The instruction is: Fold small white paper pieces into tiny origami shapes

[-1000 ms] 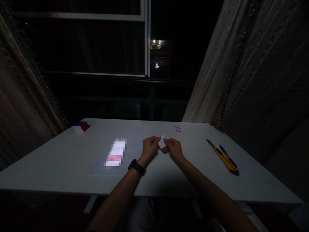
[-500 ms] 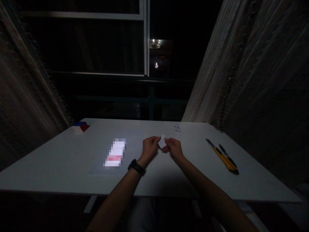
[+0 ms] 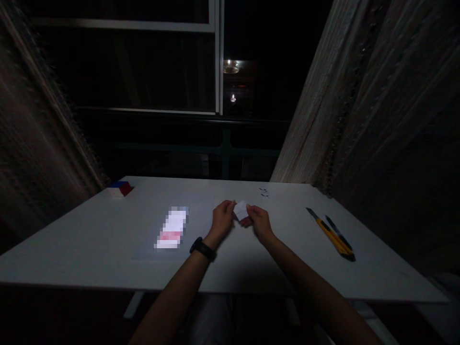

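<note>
Both my hands meet over the middle of a white table (image 3: 89, 239) and pinch a small white piece of paper (image 3: 240, 210) between them. My left hand (image 3: 223, 219), with a black watch on its wrist, grips the paper's left edge with closed fingers. From the right, my right hand (image 3: 258, 221) holds the other edge, fingers curled. The paper is lifted slightly above the tabletop. The room is very dark.
A flat sheet (image 3: 201, 203) with a blurred white-and-red item lies left of my hands. A yellow utility knife (image 3: 332, 235) and a dark pen (image 3: 339, 232) lie at the right. A red, white and blue block (image 3: 119, 188) sits far left. Tiny paper scraps (image 3: 264, 192) lie behind. Curtains hang on both sides.
The paper has turned a little between my fingers and shows more of its face. Both hands stay in the same place.
</note>
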Motion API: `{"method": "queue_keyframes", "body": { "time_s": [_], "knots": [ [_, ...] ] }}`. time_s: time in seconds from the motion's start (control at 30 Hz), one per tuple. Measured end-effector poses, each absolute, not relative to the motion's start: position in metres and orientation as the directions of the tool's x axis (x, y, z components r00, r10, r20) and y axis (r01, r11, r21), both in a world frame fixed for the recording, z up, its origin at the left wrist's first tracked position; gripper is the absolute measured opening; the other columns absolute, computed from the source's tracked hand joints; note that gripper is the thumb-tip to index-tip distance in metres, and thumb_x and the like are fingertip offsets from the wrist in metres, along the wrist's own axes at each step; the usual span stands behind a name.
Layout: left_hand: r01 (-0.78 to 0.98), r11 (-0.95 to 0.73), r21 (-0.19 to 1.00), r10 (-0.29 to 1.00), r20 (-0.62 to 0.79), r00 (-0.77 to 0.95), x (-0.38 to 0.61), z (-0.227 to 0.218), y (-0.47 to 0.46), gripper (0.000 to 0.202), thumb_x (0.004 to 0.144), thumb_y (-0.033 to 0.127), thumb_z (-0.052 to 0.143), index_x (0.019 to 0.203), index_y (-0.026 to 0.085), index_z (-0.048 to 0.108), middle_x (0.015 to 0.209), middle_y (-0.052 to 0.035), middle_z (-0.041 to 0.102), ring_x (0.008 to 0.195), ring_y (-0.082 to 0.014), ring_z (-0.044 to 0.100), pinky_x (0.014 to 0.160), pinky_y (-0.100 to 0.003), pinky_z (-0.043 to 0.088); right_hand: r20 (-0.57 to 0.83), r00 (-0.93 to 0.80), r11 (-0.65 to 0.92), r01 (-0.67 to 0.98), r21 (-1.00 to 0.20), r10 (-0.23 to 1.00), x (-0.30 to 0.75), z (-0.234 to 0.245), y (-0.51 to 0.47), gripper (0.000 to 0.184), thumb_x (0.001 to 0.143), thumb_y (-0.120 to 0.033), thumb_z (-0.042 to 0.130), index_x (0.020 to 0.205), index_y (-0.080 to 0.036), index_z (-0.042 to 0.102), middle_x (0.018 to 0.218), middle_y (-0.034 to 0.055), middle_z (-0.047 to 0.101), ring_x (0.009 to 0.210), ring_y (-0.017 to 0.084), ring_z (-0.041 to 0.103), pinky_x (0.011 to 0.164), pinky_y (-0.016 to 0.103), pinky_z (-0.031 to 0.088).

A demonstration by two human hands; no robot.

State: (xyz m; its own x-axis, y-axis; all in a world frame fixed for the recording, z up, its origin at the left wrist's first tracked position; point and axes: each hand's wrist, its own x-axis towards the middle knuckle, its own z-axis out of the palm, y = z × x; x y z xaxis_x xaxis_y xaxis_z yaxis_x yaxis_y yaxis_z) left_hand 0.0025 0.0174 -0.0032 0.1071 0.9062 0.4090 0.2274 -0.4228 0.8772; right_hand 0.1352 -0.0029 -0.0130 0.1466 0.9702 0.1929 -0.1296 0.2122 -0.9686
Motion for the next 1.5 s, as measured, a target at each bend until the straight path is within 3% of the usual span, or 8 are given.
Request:
{"method": "queue_keyframes", "body": {
  "time_s": [0.43, 0.57, 0.87, 1.03, 1.13, 1.3, 1.5],
  "knots": [
    [0.509, -0.426, 0.748, 0.877, 0.48, 0.03, 0.001, 0.0, 0.018, 0.027, 0.085, 0.036, 0.039, 0.064, 0.019, 0.045, 0.054, 0.0022, 0.049, 0.052, -0.0121, 0.046, 0.052, -0.023, 0.027, 0.182, 0.08, 0.189, -0.091, -0.978, 0.98, 0.133, -0.014, -0.004, 0.049, 0.066, -0.064, 0.056, 0.067, -0.015, 0.056, 0.049, 0.0039, 0.063, 0.039, 0.013, 0.057, 0.036, 0.02, 0.041],
    [0.506, -0.408, 0.76, 0.877, 0.48, -0.013, 0.001, 0.003, 0.017, 0.029, 0.084, 0.039, 0.04, 0.063, 0.019, 0.046, 0.054, 0.0024, 0.048, 0.053, -0.0119, 0.046, 0.052, -0.023, 0.028, 0.198, 0.068, 0.203, -0.071, -0.977, 0.978, 0.132, -0.015, -0.003, 0.049, 0.066, -0.064, 0.055, 0.069, -0.015, 0.056, 0.052, 0.0036, 0.064, 0.04, 0.012, 0.057, 0.036, 0.019, 0.041],
    [0.262, -0.407, 0.875, 0.898, 0.436, -0.063, 0.0, 0.0, 0.018, 0.042, 0.089, 0.047, 0.024, 0.071, 0.018, 0.049, 0.056, 0.001, 0.053, 0.053, -0.0114, 0.051, 0.056, -0.023, 0.037, 0.207, 0.141, 0.217, -0.06, -0.974, 0.968, 0.136, -0.014, -0.004, 0.048, 0.066, -0.063, 0.056, 0.069, -0.015, 0.056, 0.055, 0.0048, 0.065, 0.036, 0.011, 0.054, 0.033, 0.019, 0.038],
    [0.087, -0.222, 0.971, 0.975, 0.223, -0.002, 0.004, -0.005, 0.023, 0.05, 0.083, 0.058, 0.029, 0.082, 0.015, 0.054, 0.038, 0.0053, 0.044, 0.034, -0.0106, 0.043, 0.041, -0.022, 0.032, 0.202, 0.223, 0.208, -0.002, -0.978, 0.954, 0.141, -0.015, -0.003, 0.047, 0.067, -0.061, 0.057, 0.077, -0.015, 0.06, 0.051, 0.0029, 0.063, 0.035, 0.011, 0.052, 0.032, 0.019, 0.037],
    [-0.11, -0.062, 0.992, 0.986, 0.078, 0.145, 0.007, -0.003, 0.021, 0.054, 0.079, 0.062, 0.035, 0.092, 0.012, 0.054, 0.042, 0.0017, 0.053, 0.029, -0.0098, 0.042, 0.034, -0.02, 0.027, 0.23, 0.235, 0.232, 0.022, -0.973, 0.944, 0.144, -0.017, -0.002, 0.046, 0.067, -0.059, 0.058, 0.079, -0.015, 0.062, 0.054, 0.0025, 0.064, 0.038, 0.011, 0.054, 0.035, 0.019, 0.039],
    [-0.32, 0.059, 0.946, 0.975, 0.014, 0.22, 0.006, 0.002, 0.015, 0.049, 0.076, 0.058, 0.047, 0.097, 0.014, 0.051, 0.068, -0.0081, 0.067, 0.048, -0.0141, 0.06, 0.039, -0.02, 0.039, 0.267, 0.209, 0.272, 0.006, -0.962, 0.941, 0.147, -0.02, 0.0, 0.044, 0.065, -0.055, 0.061, 0.085, -0.016, 0.064, 0.063, 0.0027, 0.067, 0.043, 0.012, 0.057, 0.038, 0.021, 0.042],
    [-0.387, 0.06, 0.92, 0.985, 0.008, 0.17, 0.005, 0.007, 0.014, 0.041, 0.071, 0.051, 0.059, 0.083, 0.012, 0.054, 0.071, -0.0091, 0.067, 0.057, -0.0141, 0.063, 0.041, -0.017, 0.042, 0.261, 0.142, 0.268, -0.033, -0.963, 0.955, 0.149, -0.021, -0.001, 0.042, 0.062, -0.047, 0.067, 0.088, -0.014, 0.067, 0.068, 0.0045, 0.068, 0.053, 0.014, 0.06, 0.046, 0.024, 0.046]
  ]
}}
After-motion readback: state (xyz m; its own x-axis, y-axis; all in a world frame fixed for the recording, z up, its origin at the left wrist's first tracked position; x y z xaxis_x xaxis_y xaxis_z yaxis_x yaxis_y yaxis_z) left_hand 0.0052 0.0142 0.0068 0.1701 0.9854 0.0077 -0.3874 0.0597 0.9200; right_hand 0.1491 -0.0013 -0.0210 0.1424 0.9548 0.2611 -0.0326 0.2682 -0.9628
